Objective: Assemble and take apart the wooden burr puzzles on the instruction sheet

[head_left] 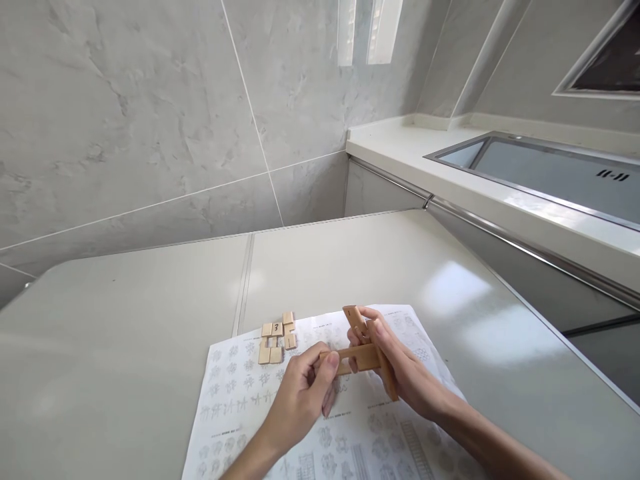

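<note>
My left hand and my right hand meet above a printed sheet of diagrams. Both are closed on crossed wooden puzzle bars. My left fingers pinch the end of the bar that lies crosswise. My right hand wraps the longer bar that runs from upper left to lower right and carries a handwritten mark near its top end. A second group of wooden puzzle pieces, one marked "3", lies on the sheet's upper left corner, apart from both hands.
The sheet lies on a pale grey tabletop with a seam down its middle. Grey tiled walls stand behind. To the right, a white counter holds a steel sink.
</note>
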Available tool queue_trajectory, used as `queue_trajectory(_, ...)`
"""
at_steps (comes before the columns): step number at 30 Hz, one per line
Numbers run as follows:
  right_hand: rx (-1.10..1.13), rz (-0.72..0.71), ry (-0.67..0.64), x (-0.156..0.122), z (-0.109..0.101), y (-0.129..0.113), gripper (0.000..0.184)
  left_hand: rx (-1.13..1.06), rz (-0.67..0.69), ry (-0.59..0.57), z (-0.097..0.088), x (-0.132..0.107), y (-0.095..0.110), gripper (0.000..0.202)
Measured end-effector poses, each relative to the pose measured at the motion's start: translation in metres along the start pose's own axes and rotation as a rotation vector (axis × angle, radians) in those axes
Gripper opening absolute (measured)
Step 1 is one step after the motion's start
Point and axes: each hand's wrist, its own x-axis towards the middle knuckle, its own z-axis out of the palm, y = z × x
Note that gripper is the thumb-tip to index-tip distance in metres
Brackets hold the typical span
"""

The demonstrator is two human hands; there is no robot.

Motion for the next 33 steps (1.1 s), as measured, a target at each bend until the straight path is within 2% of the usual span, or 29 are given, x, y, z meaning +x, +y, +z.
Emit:
queue_trajectory(6, 0.135, -0.024, -0.018, 0.004, 0.004, 0.002, 0.057, -0.083, -0.009, -0.016, -0.004, -0.001, 0.000, 0.051)
queue_trajectory(11, 0.291, 0.030, -0.005, 0.008, -0.008, 0.007, 0.055, -0.106, 0.006, 0.010, -0.008, 0.000, -0.004, 0.052)
queue_trajectory(17, 0.207, 0.004, -0.109, 0.007, -0.016, 0.012, 0.105, -0.162, 0.031, 0.018, -0.008, 0.001, -0.006, 0.048)
queue_trajectory(21, 0.169, -0.041, -0.198, 0.005, -0.013, 0.009, 0.108, -0.178, 0.031, 0.013, -0.008, 0.001, -0.007, 0.046)
queue_trajectory(29, 0.166, -0.035, -0.325, 0.009, -0.014, 0.011, 0.117, -0.192, 0.029, -0.027, -0.011, 0.003, -0.007, 0.046)
queue_trajectory(33, 0.191, -0.009, -0.339, 0.009, -0.015, 0.012, 0.121, -0.159, 0.015, -0.052, -0.013, 0.002, -0.006, 0.045)
